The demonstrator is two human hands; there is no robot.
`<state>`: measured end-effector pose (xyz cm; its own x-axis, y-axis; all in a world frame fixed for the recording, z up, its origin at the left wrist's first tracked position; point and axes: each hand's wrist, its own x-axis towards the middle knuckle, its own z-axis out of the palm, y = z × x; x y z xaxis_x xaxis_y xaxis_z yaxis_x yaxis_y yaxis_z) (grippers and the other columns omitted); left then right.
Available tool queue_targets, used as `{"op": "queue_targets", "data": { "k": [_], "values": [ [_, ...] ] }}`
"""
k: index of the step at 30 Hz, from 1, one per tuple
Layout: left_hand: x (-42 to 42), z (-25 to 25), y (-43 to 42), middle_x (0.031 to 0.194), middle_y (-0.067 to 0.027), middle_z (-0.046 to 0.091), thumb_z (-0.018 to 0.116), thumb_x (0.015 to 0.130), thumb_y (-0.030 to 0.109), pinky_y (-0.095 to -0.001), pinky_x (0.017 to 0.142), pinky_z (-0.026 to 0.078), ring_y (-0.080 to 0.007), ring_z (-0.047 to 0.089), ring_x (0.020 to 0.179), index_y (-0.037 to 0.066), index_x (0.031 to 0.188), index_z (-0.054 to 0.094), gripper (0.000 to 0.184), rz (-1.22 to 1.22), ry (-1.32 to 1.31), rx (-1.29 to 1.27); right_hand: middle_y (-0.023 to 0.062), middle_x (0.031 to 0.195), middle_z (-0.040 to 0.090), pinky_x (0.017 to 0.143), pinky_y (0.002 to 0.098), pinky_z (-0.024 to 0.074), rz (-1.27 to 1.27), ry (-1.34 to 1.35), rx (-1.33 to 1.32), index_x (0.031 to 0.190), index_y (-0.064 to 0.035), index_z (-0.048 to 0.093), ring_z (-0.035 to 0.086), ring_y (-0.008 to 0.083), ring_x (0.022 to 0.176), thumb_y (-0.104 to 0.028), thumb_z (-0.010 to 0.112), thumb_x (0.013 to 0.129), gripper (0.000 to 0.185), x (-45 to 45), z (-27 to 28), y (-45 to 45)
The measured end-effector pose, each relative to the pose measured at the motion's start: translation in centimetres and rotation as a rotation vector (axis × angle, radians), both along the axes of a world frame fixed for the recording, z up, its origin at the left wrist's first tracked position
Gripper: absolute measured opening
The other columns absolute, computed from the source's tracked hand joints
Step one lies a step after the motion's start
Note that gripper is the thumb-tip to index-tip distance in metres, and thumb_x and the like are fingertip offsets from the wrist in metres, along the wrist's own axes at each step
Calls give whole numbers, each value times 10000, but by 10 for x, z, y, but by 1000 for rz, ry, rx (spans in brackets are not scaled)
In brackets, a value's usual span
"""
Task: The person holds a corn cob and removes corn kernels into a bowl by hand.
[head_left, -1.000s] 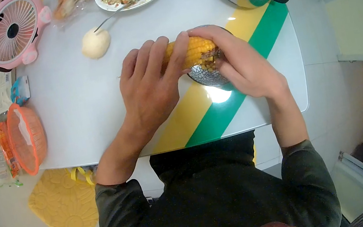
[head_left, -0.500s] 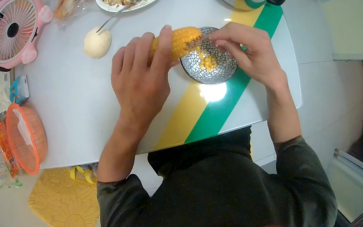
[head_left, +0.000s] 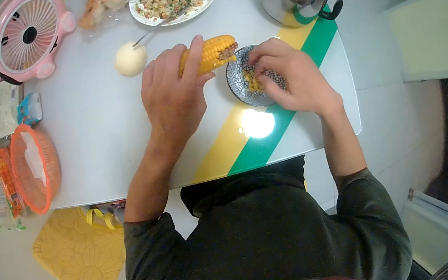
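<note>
Kernels [head_left: 251, 82] & bowl [head_left: 236, 81] on the worktop [head_left: 98, 138]: R hand [head_left: 294, 76], at the part-bare end of the corn [head_left: 214, 51] approx. half a sec. ago, is now apart fr. it & over the bowl; picked kernels thus seem to be collected there, w/ most visible rows still on the cob. R hand part-open, fingers loosely curled, thumb apart, slightly blurred; fr. here I can't tell if it holds a kernel. L hand [head_left: 176, 97] grasps the corn, fingers wrapped over, picked end just beside the bowl's L rim.
</note>
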<state>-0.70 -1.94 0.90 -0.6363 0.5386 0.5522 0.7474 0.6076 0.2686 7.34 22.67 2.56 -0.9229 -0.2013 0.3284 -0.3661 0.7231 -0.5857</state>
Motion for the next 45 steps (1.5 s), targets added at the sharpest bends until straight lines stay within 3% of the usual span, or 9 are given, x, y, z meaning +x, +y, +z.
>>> {"op": "queue_targets", "data": {
  "k": [4, 9, 15, 18, 21, 29, 33, 39, 45],
  "values": [
    [1, 3, -1, 1234, -112, 686, 852, 838, 207, -448, 957, 491, -312, 657, 1130, 125, 1470, 665, 664, 6, 5, 9, 102, 1056, 702, 856, 424, 572, 26, 19, 78, 926, -35, 738, 663, 308, 1000, -39, 712, 877, 56, -2, 4, 0],
    [-2, 4, -4, 1225, -120, 687, 841, 850, 218, -450, 958, 490, -318, 656, 1130, 116, 1469, 664, 651, -3, -18, 13, 111, 1106, 704, 899, 441, 565, 21, -19, 135, 1088, -52, 775, 662, 320, 1053, -11, 754, 813, 279, 1, -1, 7],
    [-4, 3, -5, 1201, -144, 687, 834, 858, 200, -449, 937, 492, -344, 656, 1100, 80, 1447, 660, 626, -44, -96, 93, 161, 1476, 618, 1147, 448, 491, -54, 32, 56, 1490, -79, 604, 598, 370, 1343, -104, 834, 791, 736, 22, 4, 8],
    [-5, 2, -5, 1174, -158, 687, 829, 861, 174, -450, 909, 503, -363, 660, 1065, 63, 1432, 656, 607, -75, -164, 128, 170, 1646, 489, 1234, 455, 422, -85, -108, -58, 1580, -69, 508, 510, 378, 1478, -200, 882, 794, 881, 26, -4, 9],
    [-8, 1, -5, 1135, -158, 688, 827, 862, 162, -452, 867, 510, -369, 662, 1023, 45, 1406, 655, 582, -101, -198, 157, 176, 1673, 463, 1238, 465, 417, -35, -125, -30, 1601, -44, 472, 479, 397, 1503, -267, 882, 829, 903, 23, -5, 10],
    [-17, 2, -4, 1046, -150, 693, 829, 867, 179, -460, 825, 537, -385, 672, 965, 38, 1321, 681, 497, -137, -307, 197, 204, 1663, 461, 1194, 460, 459, -119, -67, 84, 1590, 42, 437, 501, 412, 1477, -340, 769, 971, 800, 8, -30, -24],
    [-22, 20, -6, 1109, -174, 707, 817, 871, 101, -432, 898, 544, -397, 686, 1028, 44, 1352, 678, 504, -171, -315, 134, 208, 1658, 465, 1179, 467, 471, -128, -46, -11, 1592, 38, 428, 524, 417, 1441, -325, 741, 994, 767, 2, -35, -31],
    [-31, 22, -5, 1072, -173, 702, 821, 859, 127, -447, 885, 539, -401, 676, 1008, 46, 1330, 685, 497, -214, -273, 103, 173, 1382, 674, 975, 423, 578, -151, 135, -150, 1440, -80, 661, 681, 362, 1200, -182, 803, 939, 531, -9, -17, -12],
    [-30, 13, -9, 1057, -163, 700, 838, 843, 146, -460, 863, 534, -393, 672, 982, 49, 1321, 686, 511, -234, -299, 87, 93, 1056, 760, 734, 348, 600, 30, 396, -85, 1176, -73, 778, 746, 273, 939, -23, 839, 827, 357, -29, -31, -13]
  ]
}}
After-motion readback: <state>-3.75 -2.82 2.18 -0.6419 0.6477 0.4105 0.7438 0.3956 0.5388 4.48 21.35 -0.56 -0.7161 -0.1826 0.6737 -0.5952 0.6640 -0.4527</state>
